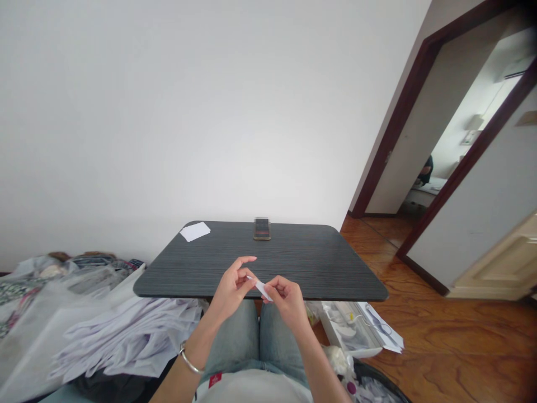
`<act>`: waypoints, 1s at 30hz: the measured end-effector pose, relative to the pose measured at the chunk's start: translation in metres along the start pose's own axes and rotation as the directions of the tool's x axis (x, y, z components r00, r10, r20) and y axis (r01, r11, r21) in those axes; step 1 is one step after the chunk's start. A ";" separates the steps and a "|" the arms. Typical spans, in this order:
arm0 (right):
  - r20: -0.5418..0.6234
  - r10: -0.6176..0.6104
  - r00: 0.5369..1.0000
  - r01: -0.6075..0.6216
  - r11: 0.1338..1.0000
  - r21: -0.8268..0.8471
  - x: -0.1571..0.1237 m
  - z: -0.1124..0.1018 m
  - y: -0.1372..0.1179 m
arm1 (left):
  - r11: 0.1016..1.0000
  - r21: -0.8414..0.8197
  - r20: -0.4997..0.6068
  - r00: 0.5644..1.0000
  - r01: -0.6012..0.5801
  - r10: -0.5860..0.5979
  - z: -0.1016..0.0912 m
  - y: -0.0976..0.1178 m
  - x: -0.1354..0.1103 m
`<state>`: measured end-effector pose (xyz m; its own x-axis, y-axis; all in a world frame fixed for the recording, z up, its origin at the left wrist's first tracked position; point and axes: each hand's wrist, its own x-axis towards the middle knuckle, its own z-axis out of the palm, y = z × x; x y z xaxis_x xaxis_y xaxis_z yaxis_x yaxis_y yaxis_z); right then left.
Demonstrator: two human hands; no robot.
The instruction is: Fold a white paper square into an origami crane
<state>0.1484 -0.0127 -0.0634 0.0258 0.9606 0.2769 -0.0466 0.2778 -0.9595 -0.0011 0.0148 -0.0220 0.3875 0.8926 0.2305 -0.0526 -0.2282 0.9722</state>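
Observation:
Between my two hands is a small folded strip of white paper [260, 287], held above the near edge of the dark table [310, 254]. My left hand [235, 284] pinches its upper left end between thumb and a finger, with the index finger stretched out above. At the lower right end, my right hand [286, 296] grips the paper with thumb and curled fingers. A few white paper sheets [195, 231] lie at the table's far left corner. Near the back edge a phone [262, 229] stands propped up.
White folded cloth [130, 333] and plastic-wrapped clothing [71, 285] are piled left of the table. On the right are a white box [352, 330] with items inside and a black-rimmed bin [377, 386]. A white wall rises behind the table; a doorway opens at the right.

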 end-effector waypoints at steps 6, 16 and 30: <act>-0.009 0.017 1.000 -0.017 1.000 0.020 0.001 -0.001 0.004 | 0.999 0.024 0.008 1.000 0.021 -0.021 -0.003 -0.003 0.002; -0.049 0.074 0.996 -0.068 0.992 0.103 0.007 -0.006 0.007 | 0.999 0.003 -0.085 0.995 0.054 -0.053 -0.005 -0.003 0.002; -0.005 0.073 0.997 -0.072 0.987 0.143 0.004 -0.002 0.007 | 0.998 -0.043 -0.153 0.987 0.044 -0.050 0.007 -0.012 0.004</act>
<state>0.1501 -0.0068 -0.0694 0.0272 0.9783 0.2054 -0.1908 0.2068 -0.9596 0.0076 0.0183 -0.0335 0.2445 0.9518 0.1852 -0.0749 -0.1719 0.9823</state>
